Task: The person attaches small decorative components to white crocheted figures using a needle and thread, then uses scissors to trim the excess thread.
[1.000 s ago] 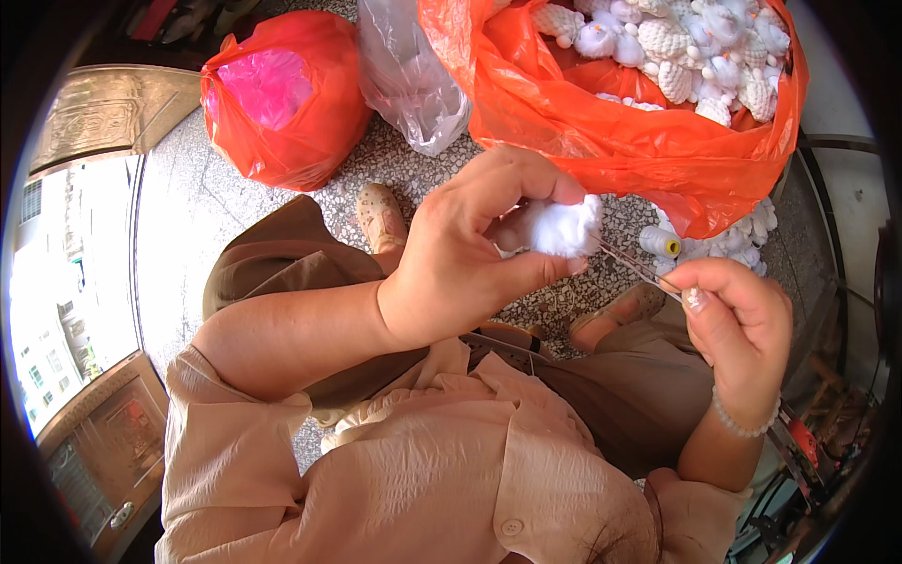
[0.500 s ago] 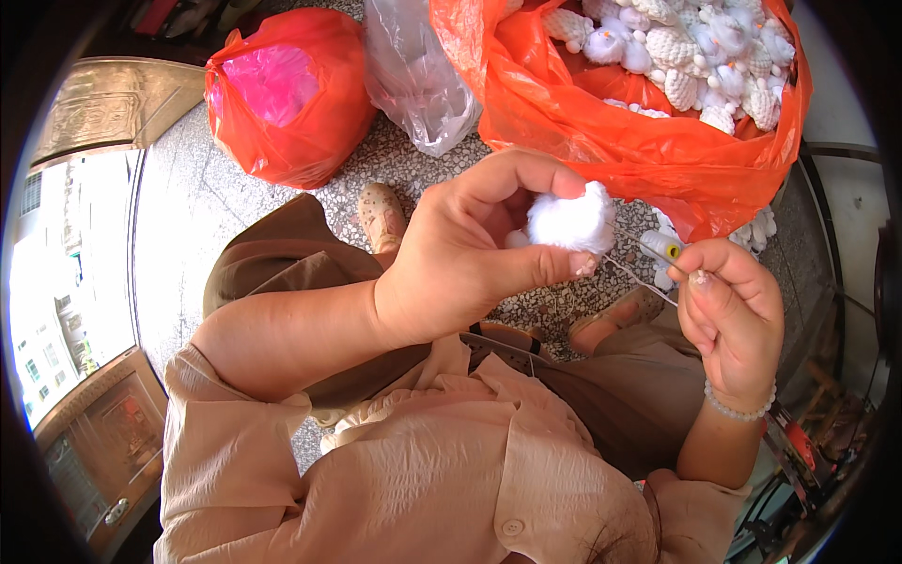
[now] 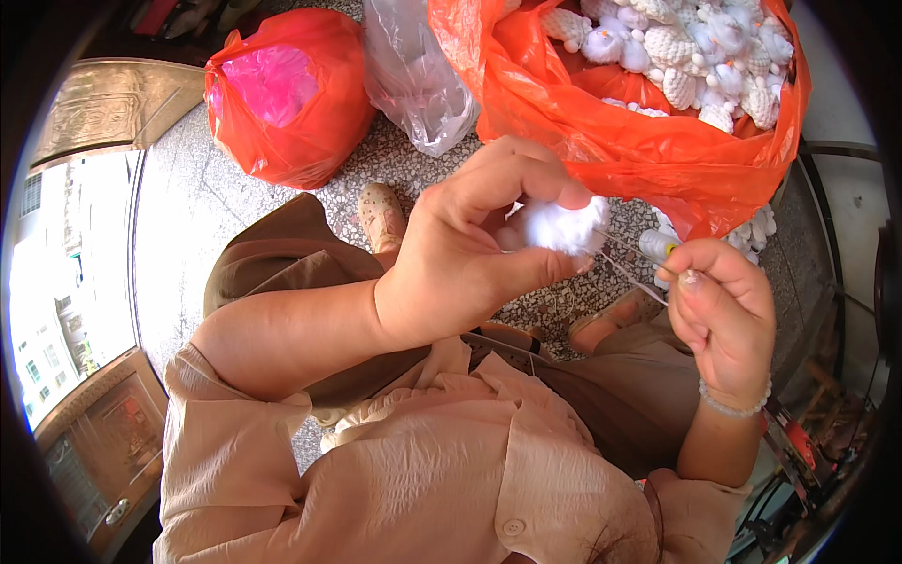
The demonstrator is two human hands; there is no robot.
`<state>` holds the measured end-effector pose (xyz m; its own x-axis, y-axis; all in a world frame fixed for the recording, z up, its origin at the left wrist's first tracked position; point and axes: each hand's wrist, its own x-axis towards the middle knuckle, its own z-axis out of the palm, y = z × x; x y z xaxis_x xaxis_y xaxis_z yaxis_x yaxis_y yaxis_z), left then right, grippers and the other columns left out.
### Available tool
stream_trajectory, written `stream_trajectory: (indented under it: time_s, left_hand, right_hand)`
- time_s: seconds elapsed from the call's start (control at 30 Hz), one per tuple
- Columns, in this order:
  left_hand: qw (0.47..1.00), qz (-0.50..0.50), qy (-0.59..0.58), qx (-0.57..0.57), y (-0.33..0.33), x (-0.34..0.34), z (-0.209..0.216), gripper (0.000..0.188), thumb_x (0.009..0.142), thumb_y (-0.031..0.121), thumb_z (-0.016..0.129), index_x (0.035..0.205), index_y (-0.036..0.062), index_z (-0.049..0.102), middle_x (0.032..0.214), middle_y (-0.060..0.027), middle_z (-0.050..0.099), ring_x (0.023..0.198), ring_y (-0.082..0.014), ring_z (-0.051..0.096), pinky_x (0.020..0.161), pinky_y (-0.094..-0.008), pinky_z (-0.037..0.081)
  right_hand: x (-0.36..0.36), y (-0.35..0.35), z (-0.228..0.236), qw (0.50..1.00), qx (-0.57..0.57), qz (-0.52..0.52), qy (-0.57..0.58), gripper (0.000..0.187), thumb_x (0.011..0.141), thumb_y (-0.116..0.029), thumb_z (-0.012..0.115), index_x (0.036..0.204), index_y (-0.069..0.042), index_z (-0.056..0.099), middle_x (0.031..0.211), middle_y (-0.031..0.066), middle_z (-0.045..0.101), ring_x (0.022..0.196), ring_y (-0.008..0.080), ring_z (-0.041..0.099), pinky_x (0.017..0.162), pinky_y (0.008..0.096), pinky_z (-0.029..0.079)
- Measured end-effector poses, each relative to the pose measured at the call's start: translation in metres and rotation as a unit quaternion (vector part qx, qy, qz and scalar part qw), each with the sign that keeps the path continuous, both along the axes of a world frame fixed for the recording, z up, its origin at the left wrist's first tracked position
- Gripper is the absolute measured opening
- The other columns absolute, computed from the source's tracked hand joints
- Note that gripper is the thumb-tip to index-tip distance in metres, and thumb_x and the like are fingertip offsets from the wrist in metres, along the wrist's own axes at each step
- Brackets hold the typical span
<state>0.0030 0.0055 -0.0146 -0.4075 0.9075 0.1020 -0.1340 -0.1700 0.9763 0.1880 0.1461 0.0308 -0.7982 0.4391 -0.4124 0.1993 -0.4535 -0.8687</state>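
My left hand (image 3: 484,240) is closed round a fluffy white plush piece (image 3: 567,226), pinching it between thumb and fingers. Part of the piece is hidden in the palm. To the right, my right hand (image 3: 723,305) pinches what looks like a thin needle (image 3: 648,256), which points at the plush piece. Its tip is too fine to make out. A pale thread (image 3: 631,276) runs from the piece to the right fingers. Beyond those fingers, a white thread spool (image 3: 657,245) with a yellow centre is partly covered by the hand.
A large orange plastic bag (image 3: 620,155) at the far right holds many white crocheted and fluffy pieces (image 3: 700,56). A tied orange bag (image 3: 324,122) with pink inside and a clear plastic bag (image 3: 418,85) lie on the speckled floor (image 3: 183,211). More white pieces (image 3: 756,230) lie below the large bag.
My right hand has moved slightly left, closer to the plush piece. The left fingers have shifted a little, and the plush piece has turned slightly in them.
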Motion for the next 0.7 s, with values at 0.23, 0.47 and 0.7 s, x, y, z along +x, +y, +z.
stream_trajectory:
  time_s: [0.23, 0.47, 0.7]
  left_hand:
    - [0.986, -0.103, -0.132, 0.004, -0.004, 0.006, 0.001, 0.039, 0.068, -0.014, 0.068, 0.103, 0.001, 0.059, 0.11, -0.0085, 0.051, 0.102, -0.0163, 0.054, 0.085, -0.0297, 0.047]
    - [0.941, -0.114, -0.293, -0.121, -0.006, 0.013, 0.004, 0.034, 0.073, -0.012, 0.066, 0.103, 0.0009, 0.058, 0.113, -0.0083, 0.051, 0.104, -0.0166, 0.053, 0.087, -0.0301, 0.048]
    - [0.953, -0.167, -0.221, -0.121, -0.004, 0.009, -0.002, 0.034, 0.078, -0.005, 0.065, 0.11, 0.0011, 0.056, 0.11, -0.0087, 0.056, 0.103, -0.0168, 0.054, 0.088, -0.0312, 0.046]
  right_hand:
    - [-0.007, -0.02, -0.016, 0.995, -0.087, 0.026, 0.04, 0.015, 0.092, -0.008, 0.047, 0.101, 0.002, 0.052, 0.088, 0.0045, 0.057, 0.052, 0.0034, 0.039, 0.046, 0.0171, 0.033]
    - [-0.023, -0.04, -0.007, 0.996, 0.085, -0.002, -0.013, 0.024, 0.091, -0.003, 0.048, 0.112, -0.001, 0.037, 0.064, -0.0002, 0.049, 0.051, 0.0039, 0.041, 0.047, 0.0169, 0.034]
    - [-0.025, -0.038, -0.014, 0.997, 0.068, 0.017, -0.011, 0.03, 0.093, -0.008, 0.048, 0.119, -0.001, 0.035, 0.07, 0.0032, 0.056, 0.053, 0.0046, 0.046, 0.047, 0.0165, 0.036]
